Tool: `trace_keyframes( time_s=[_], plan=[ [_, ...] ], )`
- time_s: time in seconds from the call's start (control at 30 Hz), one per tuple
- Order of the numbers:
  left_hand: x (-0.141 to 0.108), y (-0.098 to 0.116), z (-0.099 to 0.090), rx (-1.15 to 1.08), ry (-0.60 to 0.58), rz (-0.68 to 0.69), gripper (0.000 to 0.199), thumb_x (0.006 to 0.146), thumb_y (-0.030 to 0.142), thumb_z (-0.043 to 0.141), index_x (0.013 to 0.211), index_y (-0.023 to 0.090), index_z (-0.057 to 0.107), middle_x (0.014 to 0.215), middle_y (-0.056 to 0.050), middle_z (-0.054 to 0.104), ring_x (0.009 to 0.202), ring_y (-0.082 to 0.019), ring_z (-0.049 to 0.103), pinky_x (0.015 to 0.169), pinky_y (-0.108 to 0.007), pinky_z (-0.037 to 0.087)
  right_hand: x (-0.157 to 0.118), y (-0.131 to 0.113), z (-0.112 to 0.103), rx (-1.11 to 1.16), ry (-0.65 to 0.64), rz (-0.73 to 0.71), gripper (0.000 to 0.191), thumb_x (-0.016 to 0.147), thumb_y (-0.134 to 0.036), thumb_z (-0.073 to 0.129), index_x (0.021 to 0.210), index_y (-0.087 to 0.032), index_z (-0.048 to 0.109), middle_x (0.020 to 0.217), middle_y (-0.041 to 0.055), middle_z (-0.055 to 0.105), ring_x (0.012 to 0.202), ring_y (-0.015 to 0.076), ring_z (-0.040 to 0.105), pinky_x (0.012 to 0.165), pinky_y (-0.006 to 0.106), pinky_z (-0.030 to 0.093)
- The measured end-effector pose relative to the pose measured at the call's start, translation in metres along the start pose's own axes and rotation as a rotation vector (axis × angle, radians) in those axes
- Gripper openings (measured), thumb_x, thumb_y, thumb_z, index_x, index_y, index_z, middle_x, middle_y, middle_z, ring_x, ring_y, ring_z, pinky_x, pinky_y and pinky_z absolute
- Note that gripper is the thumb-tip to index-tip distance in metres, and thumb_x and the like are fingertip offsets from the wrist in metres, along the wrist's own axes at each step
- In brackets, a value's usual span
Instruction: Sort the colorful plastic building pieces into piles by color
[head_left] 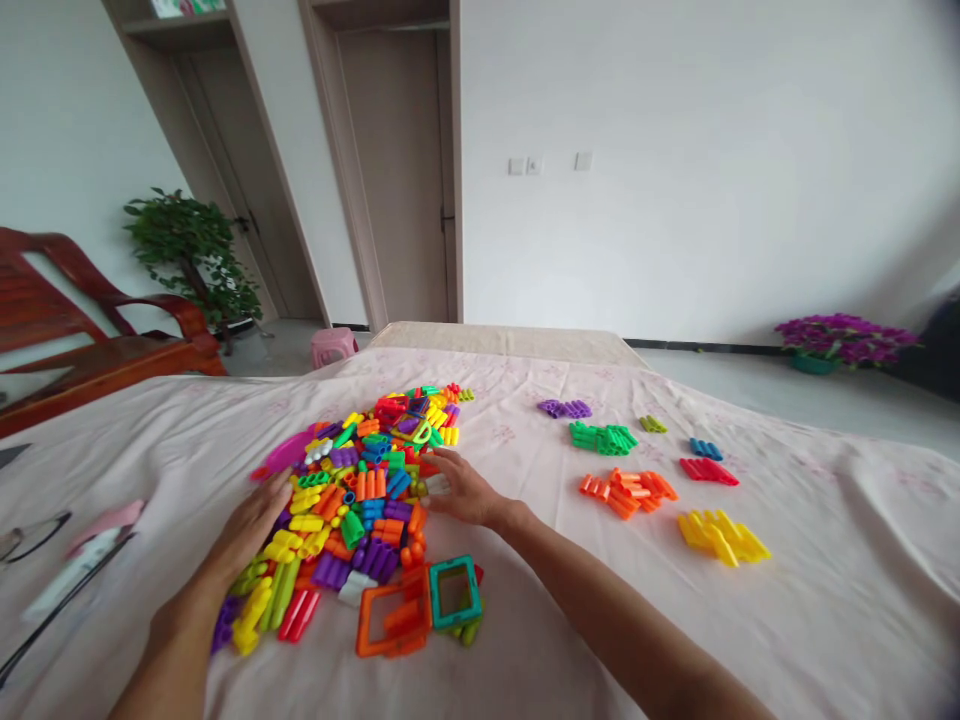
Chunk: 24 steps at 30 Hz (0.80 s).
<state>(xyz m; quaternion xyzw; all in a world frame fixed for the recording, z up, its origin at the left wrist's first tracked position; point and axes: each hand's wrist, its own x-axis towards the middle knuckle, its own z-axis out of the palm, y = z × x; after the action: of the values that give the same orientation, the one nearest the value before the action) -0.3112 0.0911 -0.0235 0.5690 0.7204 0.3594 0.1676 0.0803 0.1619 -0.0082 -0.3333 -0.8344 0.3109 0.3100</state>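
A big heap of mixed plastic toy pieces (371, 485) in many colours lies in front of me. My left hand (255, 515) rests along the heap's left edge, fingers stretched out beside yellow pieces (285, 545). At the right edge, my right hand (465, 490) is open, its fingers reaching to the pieces and close to a white one (436, 484). Neither hand visibly grips anything; some fingertips are partly hidden. An orange square frame (365, 620) and a teal square frame (433, 595) lie at the heap's near side.
Right of the heap are small single-colour groups: purple (566, 409), green (602, 440), orange (630, 490), yellow (722, 538), red (709, 471), blue (705, 449) and olive (652, 424). Glasses (34, 535) and a white tube (71, 575) lie at left on the cloth (540, 620).
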Motion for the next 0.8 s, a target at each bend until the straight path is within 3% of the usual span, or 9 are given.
trace_keyframes(
  time_s=[0.1,0.2,0.4,0.5,0.6,0.7,0.8],
  plan=[
    [-0.002,0.022,0.019,-0.113,-0.039,-0.025,0.077,0.091,0.064,0.036,0.152,0.016,0.038,0.159,-0.008,0.035,0.148,-0.021,0.029,0.123,-0.037,0.02,-0.002,0.0,0.006,0.0,0.049,0.001,0.065,0.078,-0.044,0.076,0.137,-0.023,0.058,0.141,0.0136,0.051,0.13,0.0291,0.05,0.11,0.044,0.041],
    [-0.003,0.041,0.032,-0.204,-0.016,-0.023,0.076,0.092,0.064,0.035,0.153,0.019,0.036,0.161,-0.008,0.032,0.148,-0.02,0.028,0.123,-0.036,0.02,-0.01,-0.002,0.005,0.048,0.089,0.001,0.055,0.082,-0.041,0.071,0.133,-0.024,0.062,0.132,0.011,0.057,0.121,0.0253,0.056,0.106,0.04,0.045],
    [-0.005,0.088,0.062,-0.214,0.042,-0.043,0.077,0.092,0.064,0.034,0.153,0.016,0.035,0.16,-0.012,0.032,0.149,-0.023,0.026,0.124,-0.039,0.017,-0.023,-0.004,0.0,0.104,0.189,0.043,0.044,0.088,-0.044,0.064,0.126,-0.022,0.066,0.129,0.0113,0.058,0.122,0.0246,0.055,0.106,0.039,0.044],
    [-0.01,0.121,0.083,-0.223,0.022,0.003,0.076,0.094,0.062,0.03,0.154,0.015,0.032,0.16,-0.013,0.031,0.149,-0.025,0.026,0.124,-0.042,0.017,-0.026,-0.002,-0.005,0.123,0.282,0.106,0.037,0.091,-0.046,0.058,0.117,-0.022,0.069,0.125,0.01,0.061,0.117,0.024,0.058,0.103,0.038,0.045],
    [-0.011,0.149,0.097,-0.229,-0.05,0.114,0.072,0.096,0.059,0.029,0.152,0.016,0.037,0.16,-0.011,0.034,0.148,-0.024,0.029,0.123,-0.038,0.022,-0.03,0.002,-0.015,0.105,0.364,0.195,0.034,0.094,-0.046,0.049,0.104,-0.021,0.071,0.114,0.0084,0.065,0.109,0.0237,0.06,0.099,0.038,0.047],
    [0.002,0.158,0.087,-0.207,-0.139,0.231,0.063,0.096,0.058,0.031,0.137,0.018,0.058,0.149,-0.008,0.05,0.14,-0.023,0.043,0.118,-0.033,0.032,-0.035,0.011,-0.027,0.064,0.476,0.256,0.035,0.095,-0.042,0.043,0.098,-0.02,0.07,0.107,0.0092,0.066,0.106,0.0243,0.06,0.098,0.038,0.047],
    [0.034,0.139,0.051,-0.158,-0.047,0.204,0.067,0.098,0.057,0.022,0.126,0.016,0.066,0.133,-0.011,0.063,0.131,-0.026,0.051,0.116,-0.039,0.035,-0.042,0.022,-0.035,-0.003,0.545,0.28,0.034,0.093,-0.04,0.043,0.105,-0.022,0.069,0.112,0.0099,0.065,0.109,0.0247,0.06,0.099,0.039,0.047]
  ],
)
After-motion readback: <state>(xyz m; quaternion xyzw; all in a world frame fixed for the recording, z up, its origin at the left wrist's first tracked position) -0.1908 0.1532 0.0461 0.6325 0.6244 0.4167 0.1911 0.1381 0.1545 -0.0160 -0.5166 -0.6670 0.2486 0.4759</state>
